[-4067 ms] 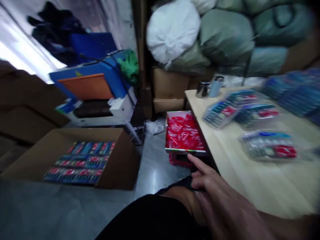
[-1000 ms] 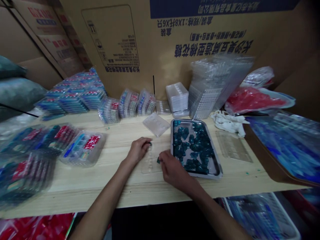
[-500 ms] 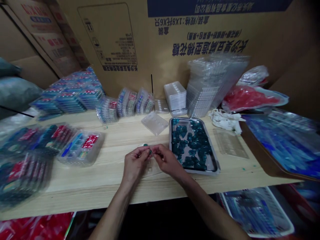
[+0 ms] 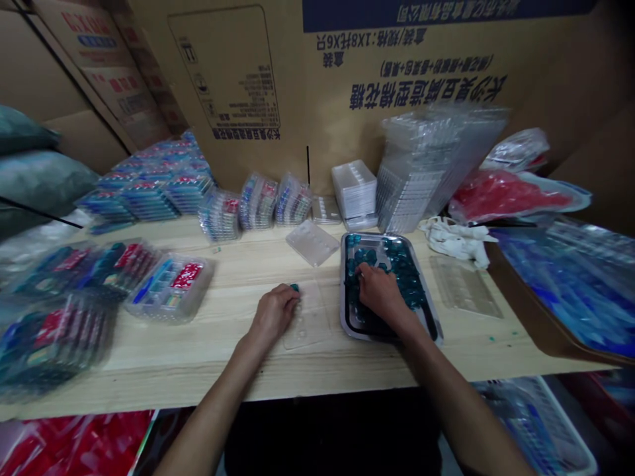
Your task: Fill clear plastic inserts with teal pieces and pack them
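My left hand (image 4: 274,311) is closed in a pinch, with a small dark teal piece (image 4: 294,287) at its fingertips. Beneath and beside those fingers lies a clear plastic blister tray (image 4: 315,320), flat on the table. My right hand (image 4: 381,292) reaches into a metal tray (image 4: 343,311) that holds many glossy teal pieces (image 4: 407,281). Its fingers are bent together and touch the pieces near the tray's left side; what lies between the fingertips is hidden.
Another clear tray (image 4: 312,242) lies behind my hands, near a white stack of trays (image 4: 354,192) and tall clear stacks (image 4: 421,172). Filled packs (image 4: 169,287) stand at left. At right are a white glove (image 4: 456,239) and a carton of blue packaging (image 4: 570,291).
My hands were together over the clear blister tray. The right hand has moved right into the metal tray, while the left stays by the blister tray. The view has shifted slightly.
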The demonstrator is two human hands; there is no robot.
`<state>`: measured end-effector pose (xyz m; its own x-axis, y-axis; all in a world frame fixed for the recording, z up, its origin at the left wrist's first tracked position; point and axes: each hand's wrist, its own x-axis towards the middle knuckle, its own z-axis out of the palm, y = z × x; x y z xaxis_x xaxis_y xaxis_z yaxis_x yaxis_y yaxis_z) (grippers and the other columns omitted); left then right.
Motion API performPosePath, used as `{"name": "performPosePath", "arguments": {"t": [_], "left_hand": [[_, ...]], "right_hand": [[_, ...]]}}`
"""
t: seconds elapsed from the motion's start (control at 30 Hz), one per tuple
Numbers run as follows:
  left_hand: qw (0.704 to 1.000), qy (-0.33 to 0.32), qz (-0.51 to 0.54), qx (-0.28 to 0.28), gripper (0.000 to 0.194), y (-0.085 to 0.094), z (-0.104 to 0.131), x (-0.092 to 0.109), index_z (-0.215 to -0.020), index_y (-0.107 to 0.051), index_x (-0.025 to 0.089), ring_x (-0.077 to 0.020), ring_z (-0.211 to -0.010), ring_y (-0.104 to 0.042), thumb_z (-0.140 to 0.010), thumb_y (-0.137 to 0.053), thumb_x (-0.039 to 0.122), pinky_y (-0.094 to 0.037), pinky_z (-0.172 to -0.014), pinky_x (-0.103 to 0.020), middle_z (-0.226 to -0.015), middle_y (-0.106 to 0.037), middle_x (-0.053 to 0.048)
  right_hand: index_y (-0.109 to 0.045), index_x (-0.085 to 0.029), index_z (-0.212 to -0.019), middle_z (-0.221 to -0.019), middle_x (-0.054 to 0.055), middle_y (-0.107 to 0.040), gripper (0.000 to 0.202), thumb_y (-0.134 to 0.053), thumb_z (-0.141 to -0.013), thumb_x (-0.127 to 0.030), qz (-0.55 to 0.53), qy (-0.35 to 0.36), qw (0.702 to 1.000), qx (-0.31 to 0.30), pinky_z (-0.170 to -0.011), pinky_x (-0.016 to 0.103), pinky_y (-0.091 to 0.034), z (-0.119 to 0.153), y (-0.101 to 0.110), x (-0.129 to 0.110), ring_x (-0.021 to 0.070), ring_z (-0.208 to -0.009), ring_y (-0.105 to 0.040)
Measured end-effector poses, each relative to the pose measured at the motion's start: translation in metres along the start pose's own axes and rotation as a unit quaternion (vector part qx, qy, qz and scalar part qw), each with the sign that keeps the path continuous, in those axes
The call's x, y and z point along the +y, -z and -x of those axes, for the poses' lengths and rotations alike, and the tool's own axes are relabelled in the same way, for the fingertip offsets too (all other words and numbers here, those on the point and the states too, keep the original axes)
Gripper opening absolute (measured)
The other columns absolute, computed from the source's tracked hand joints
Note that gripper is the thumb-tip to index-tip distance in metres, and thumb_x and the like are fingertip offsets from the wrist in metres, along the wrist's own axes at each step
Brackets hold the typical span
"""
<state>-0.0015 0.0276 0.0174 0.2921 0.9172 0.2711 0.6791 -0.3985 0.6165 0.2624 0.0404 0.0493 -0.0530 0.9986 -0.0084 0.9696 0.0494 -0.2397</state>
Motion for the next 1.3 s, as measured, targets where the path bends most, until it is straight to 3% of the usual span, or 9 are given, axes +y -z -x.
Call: {"name": "performPosePath", "arguments": {"t": [0.17,0.23,0.37,0.43,0.6,0.87,1.07,1.2,1.3], "left_hand": [[0.999,-0.016,0.005,0.036,0.021,-0.004,0.0,-0.014,-0.089,-0.076,0.022,-0.0183,-0.086,-0.067,-0.087,-0.057,0.016,-0.054,-0.078,-0.03,-0.094,-0.07,-0.007],[0.996,-0.014,0.003,0.087,0.02,-0.001,-0.001,-0.007,-0.09,-0.076,0.022,-0.0177,-0.084,-0.065,-0.086,-0.057,0.018,-0.054,-0.075,-0.03,-0.099,-0.067,-0.008],[0.985,0.022,0.091,0.144,0.025,0.004,-0.003,0.038,-0.109,-0.072,0.021,-0.0181,-0.089,-0.063,-0.09,-0.057,0.028,-0.053,-0.078,-0.031,-0.103,-0.063,-0.009],[0.967,0.084,0.211,0.111,0.028,0.001,-0.004,0.065,-0.113,-0.069,0.019,-0.016,-0.08,-0.063,-0.09,-0.058,0.033,-0.052,-0.072,-0.028,-0.093,-0.066,-0.006],[0.88,0.194,0.411,0.138,0.033,-0.014,-0.007,0.095,-0.101,-0.064,0.016,-0.0128,-0.071,-0.063,-0.073,-0.075,0.03,-0.05,-0.067,-0.023,-0.081,-0.068,-0.002],[0.876,0.263,0.389,0.107,0.031,-0.013,0.005,0.075,-0.098,-0.074,0.014,-0.0136,-0.07,-0.063,-0.072,-0.073,0.03,-0.047,-0.066,-0.023,-0.083,-0.073,-0.005],[0.925,0.188,0.312,0.112,0.025,-0.009,0.02,0.075,-0.091,-0.079,0.019,-0.0153,-0.083,-0.064,-0.067,-0.075,0.022,-0.049,-0.075,-0.023,-0.091,-0.071,-0.005],[0.853,0.273,0.441,0.059,0.036,0.012,0.025,0.067,-0.097,-0.078,0.017,-0.0194,-0.092,-0.067,-0.068,-0.081,0.038,-0.052,-0.084,-0.03,-0.105,-0.074,-0.01],[0.836,0.304,0.443,0.112,0.044,0.032,0.023,0.047,-0.093,-0.078,0.016,-0.0191,-0.088,-0.068,-0.059,-0.086,0.043,-0.053,-0.084,-0.031,-0.1,-0.076,-0.01]], "right_hand": [[-0.065,-0.015,-0.1,-0.082,0.008,-0.067,0.026,-0.041,-0.093,-0.023,-0.236,-0.055,0.967,0.081,-0.068,0.029,-0.039,-0.001,0.005,0.012,0.0191,-0.074,-0.06],[-0.067,-0.016,-0.088,-0.071,0.004,-0.063,0.03,-0.045,-0.091,-0.035,-0.437,-0.069,0.895,0.058,-0.061,0.027,-0.038,0.0,0.006,0.007,0.0161,-0.064,-0.056],[-0.071,-0.017,-0.086,-0.075,0.003,-0.066,0.033,-0.064,-0.075,-0.047,-0.727,-0.054,0.682,-0.055,-0.062,0.026,-0.043,0.007,0.0,-0.025,0.0134,-0.063,-0.057],[-0.071,-0.018,-0.092,-0.083,0.003,-0.07,0.032,-0.069,-0.07,-0.041,-0.757,-0.02,0.649,-0.077,-0.069,0.028,-0.047,0.012,-0.005,-0.044,0.0141,-0.069,-0.06],[-0.063,-0.02,-0.103,-0.095,0.003,-0.069,0.026,-0.057,-0.078,-0.025,-0.679,0.055,0.732,-0.025,-0.079,0.031,-0.051,0.022,-0.018,-0.067,0.0168,-0.084,-0.064],[-0.051,-0.019,-0.094,-0.091,0.007,-0.063,0.01,-0.046,-0.087,-0.014,-0.336,0.147,0.928,0.066,-0.075,0.03,-0.045,0.037,-0.009,-0.07,0.0191,-0.083,-0.06],[-0.056,-0.018,-0.084,-0.076,0.003,-0.063,0.01,-0.049,-0.086,-0.012,-0.269,0.103,0.958,-0.008,-0.066,0.027,-0.041,0.042,-0.011,-0.077,0.017,-0.071,-0.059],[-0.06,-0.016,-0.101,-0.089,0.006,-0.068,0.018,-0.048,-0.088,-0.011,-0.293,0.155,0.943,-0.01,-0.075,0.026,-0.045,0.033,-0.012,-0.054,0.0172,-0.083,-0.063],[-0.056,-0.013,-0.119,-0.111,0.014,-0.064,0.032,-0.044,-0.09,-0.01,-0.181,0.082,0.978,0.056,-0.086,0.031,-0.045,0.021,-0.006,-0.025,0.0224,-0.1,-0.061]]}}
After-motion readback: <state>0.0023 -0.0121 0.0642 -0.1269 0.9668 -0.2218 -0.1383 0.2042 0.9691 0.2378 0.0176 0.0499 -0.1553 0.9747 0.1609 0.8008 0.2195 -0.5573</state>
